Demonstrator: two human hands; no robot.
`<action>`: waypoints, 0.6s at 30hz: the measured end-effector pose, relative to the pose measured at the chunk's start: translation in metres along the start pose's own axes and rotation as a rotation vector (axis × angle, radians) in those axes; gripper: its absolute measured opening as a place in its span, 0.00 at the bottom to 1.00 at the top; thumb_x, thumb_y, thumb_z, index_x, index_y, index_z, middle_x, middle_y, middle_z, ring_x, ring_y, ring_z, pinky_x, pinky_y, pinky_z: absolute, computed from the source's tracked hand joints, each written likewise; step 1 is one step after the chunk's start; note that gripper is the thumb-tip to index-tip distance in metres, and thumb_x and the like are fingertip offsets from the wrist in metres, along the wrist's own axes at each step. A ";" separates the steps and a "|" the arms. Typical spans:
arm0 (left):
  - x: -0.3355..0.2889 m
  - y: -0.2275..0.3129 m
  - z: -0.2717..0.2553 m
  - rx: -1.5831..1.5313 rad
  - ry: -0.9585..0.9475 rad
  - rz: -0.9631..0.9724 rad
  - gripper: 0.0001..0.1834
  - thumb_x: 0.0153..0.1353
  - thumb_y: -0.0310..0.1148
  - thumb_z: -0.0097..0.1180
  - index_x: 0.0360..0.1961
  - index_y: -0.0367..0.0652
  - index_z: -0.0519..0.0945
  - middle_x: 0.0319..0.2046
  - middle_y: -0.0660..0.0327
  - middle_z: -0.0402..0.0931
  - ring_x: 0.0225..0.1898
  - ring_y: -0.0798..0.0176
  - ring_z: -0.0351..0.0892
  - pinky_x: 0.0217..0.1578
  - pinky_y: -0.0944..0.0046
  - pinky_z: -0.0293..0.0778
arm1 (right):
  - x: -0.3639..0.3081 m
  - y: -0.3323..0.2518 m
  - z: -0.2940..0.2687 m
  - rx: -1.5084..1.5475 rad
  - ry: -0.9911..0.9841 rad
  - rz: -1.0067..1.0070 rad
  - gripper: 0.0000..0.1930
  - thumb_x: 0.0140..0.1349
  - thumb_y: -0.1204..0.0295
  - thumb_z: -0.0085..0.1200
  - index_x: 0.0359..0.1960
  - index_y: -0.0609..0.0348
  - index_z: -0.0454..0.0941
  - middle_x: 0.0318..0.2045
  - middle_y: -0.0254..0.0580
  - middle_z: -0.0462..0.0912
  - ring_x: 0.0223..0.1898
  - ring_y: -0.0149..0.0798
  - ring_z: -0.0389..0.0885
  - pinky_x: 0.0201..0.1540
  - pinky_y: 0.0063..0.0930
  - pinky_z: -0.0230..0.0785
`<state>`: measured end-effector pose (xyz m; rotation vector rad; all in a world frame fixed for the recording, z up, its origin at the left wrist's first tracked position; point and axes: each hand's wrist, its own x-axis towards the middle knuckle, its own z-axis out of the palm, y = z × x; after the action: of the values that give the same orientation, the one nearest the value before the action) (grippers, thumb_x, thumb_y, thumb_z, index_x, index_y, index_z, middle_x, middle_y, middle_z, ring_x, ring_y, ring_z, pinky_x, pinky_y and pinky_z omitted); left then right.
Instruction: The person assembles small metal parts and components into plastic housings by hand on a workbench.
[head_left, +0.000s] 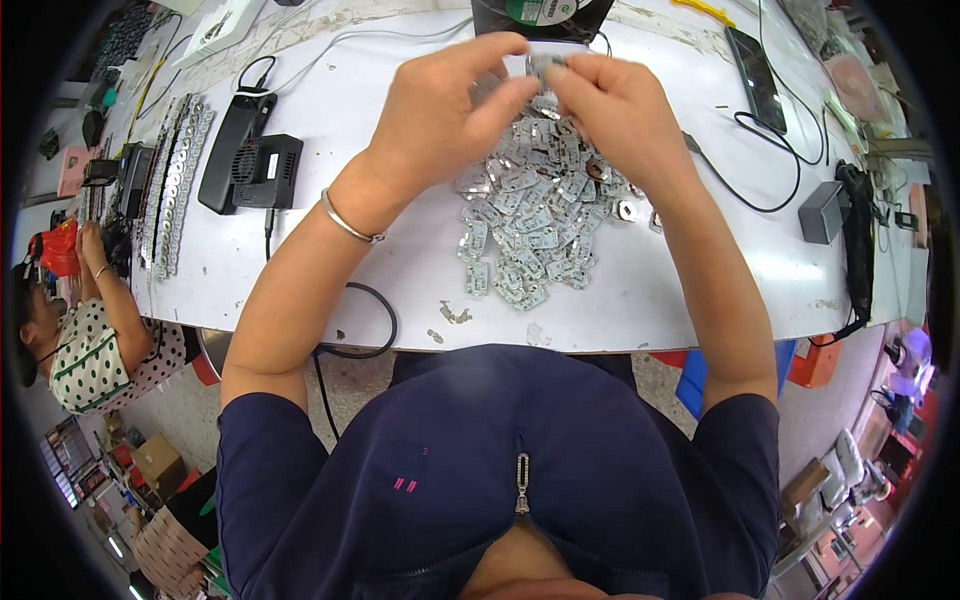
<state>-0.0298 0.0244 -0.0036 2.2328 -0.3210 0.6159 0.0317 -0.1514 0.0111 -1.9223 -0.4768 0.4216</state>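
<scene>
Near the far side of the white table, my right hand (pixel 625 115) pinches a small grey metal part (pixel 543 66) between thumb and fingertips. Its details are blurred. My left hand (pixel 440 110) is just left of it, with thumb and index finger apart like an open C around the part's left side; I see nothing held in it. Below both hands spreads a loose pile of small flat silvery metal parts (pixel 530 215), many with holes and cut-outs. A dark fan-like device (pixel 545 15) with a green and white label stands beyond my hands.
To the left lie black power adapters (pixel 268 170) with cables and rows of metal strips (pixel 178 185). On the right are a phone (pixel 757 80), a looping black cable (pixel 770 205) and a dark grey box (pixel 823 212). Another person (pixel 100 340) sits at far left.
</scene>
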 end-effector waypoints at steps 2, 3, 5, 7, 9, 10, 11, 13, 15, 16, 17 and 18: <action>-0.003 0.006 0.000 -0.148 -0.095 -0.102 0.07 0.55 0.30 0.61 0.34 0.41 0.82 0.26 0.56 0.81 0.26 0.53 0.79 0.26 0.62 0.74 | -0.020 0.003 -0.010 -0.113 -0.056 -0.028 0.16 0.62 0.64 0.52 0.23 0.65 0.76 0.17 0.33 0.75 0.19 0.24 0.68 0.23 0.23 0.61; -0.006 0.008 0.001 -0.114 -0.178 -0.033 0.07 0.54 0.31 0.61 0.35 0.41 0.82 0.26 0.55 0.80 0.27 0.53 0.80 0.28 0.61 0.75 | -0.029 0.005 -0.012 -0.223 -0.109 -0.057 0.16 0.63 0.65 0.51 0.23 0.65 0.76 0.17 0.33 0.75 0.19 0.24 0.68 0.23 0.22 0.61; -0.010 0.008 0.005 -0.029 -0.312 0.053 0.16 0.53 0.26 0.64 0.45 0.40 0.81 0.29 0.60 0.81 0.25 0.66 0.75 0.29 0.69 0.73 | -0.041 0.014 -0.011 -0.121 0.001 -0.069 0.15 0.63 0.66 0.51 0.23 0.65 0.76 0.17 0.32 0.74 0.20 0.23 0.67 0.23 0.23 0.60; -0.008 0.012 0.004 -0.088 -0.309 0.047 0.20 0.52 0.26 0.65 0.48 0.41 0.79 0.30 0.60 0.80 0.25 0.66 0.74 0.29 0.69 0.73 | -0.045 0.019 -0.013 0.013 0.088 -0.117 0.12 0.64 0.69 0.51 0.26 0.66 0.78 0.15 0.30 0.70 0.19 0.22 0.63 0.23 0.23 0.58; -0.004 0.016 0.004 -0.148 -0.310 0.044 0.25 0.50 0.26 0.66 0.52 0.43 0.78 0.32 0.60 0.80 0.25 0.66 0.74 0.28 0.69 0.73 | -0.046 0.014 -0.012 0.016 0.017 -0.123 0.12 0.64 0.69 0.51 0.27 0.65 0.79 0.15 0.31 0.70 0.19 0.23 0.63 0.23 0.23 0.58; -0.002 0.017 0.004 -0.160 -0.317 0.063 0.28 0.47 0.25 0.66 0.54 0.44 0.76 0.33 0.59 0.81 0.24 0.67 0.74 0.28 0.70 0.72 | -0.046 0.009 -0.011 0.020 -0.066 -0.138 0.12 0.64 0.69 0.51 0.28 0.65 0.80 0.15 0.31 0.70 0.19 0.23 0.62 0.23 0.24 0.57; 0.000 0.018 0.004 -0.170 -0.324 0.082 0.32 0.45 0.24 0.67 0.56 0.45 0.75 0.35 0.58 0.81 0.24 0.67 0.73 0.27 0.70 0.72 | -0.045 0.006 -0.010 0.013 -0.123 -0.126 0.12 0.63 0.69 0.51 0.28 0.65 0.81 0.15 0.31 0.70 0.19 0.23 0.63 0.23 0.24 0.57; 0.003 0.024 0.000 -0.167 -0.359 0.054 0.32 0.45 0.23 0.66 0.56 0.44 0.75 0.36 0.57 0.81 0.24 0.67 0.73 0.27 0.69 0.72 | -0.044 0.009 -0.007 0.014 -0.129 -0.137 0.12 0.63 0.69 0.51 0.28 0.65 0.80 0.15 0.32 0.70 0.19 0.24 0.63 0.23 0.24 0.58; 0.005 0.026 0.000 -0.164 -0.393 0.024 0.33 0.44 0.23 0.65 0.56 0.44 0.75 0.36 0.56 0.81 0.23 0.68 0.74 0.27 0.69 0.72 | -0.042 0.011 -0.006 0.015 -0.138 -0.148 0.12 0.63 0.69 0.51 0.27 0.65 0.80 0.14 0.32 0.70 0.19 0.24 0.64 0.23 0.24 0.58; 0.006 0.025 0.001 -0.159 -0.396 0.038 0.33 0.44 0.23 0.65 0.56 0.44 0.75 0.36 0.56 0.81 0.24 0.68 0.74 0.27 0.69 0.73 | -0.039 0.011 -0.007 0.004 -0.158 -0.148 0.12 0.62 0.69 0.52 0.27 0.65 0.79 0.15 0.33 0.71 0.19 0.25 0.64 0.23 0.24 0.58; 0.006 0.024 0.001 -0.154 -0.400 0.052 0.33 0.44 0.22 0.65 0.57 0.44 0.74 0.37 0.56 0.81 0.24 0.68 0.74 0.27 0.69 0.73 | -0.038 0.011 -0.007 -0.006 -0.179 -0.147 0.12 0.62 0.69 0.52 0.26 0.65 0.79 0.15 0.33 0.71 0.19 0.25 0.64 0.23 0.25 0.58; 0.007 0.026 0.000 -0.152 -0.399 0.050 0.33 0.44 0.22 0.65 0.57 0.44 0.74 0.37 0.56 0.81 0.24 0.68 0.74 0.27 0.69 0.73 | -0.038 0.009 -0.009 -0.005 -0.181 -0.148 0.12 0.62 0.69 0.52 0.26 0.65 0.79 0.15 0.33 0.71 0.19 0.25 0.64 0.23 0.25 0.58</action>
<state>-0.0340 0.0067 0.0162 2.1934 -0.6050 0.1578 0.0045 -0.1804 0.0092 -1.8471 -0.7344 0.5004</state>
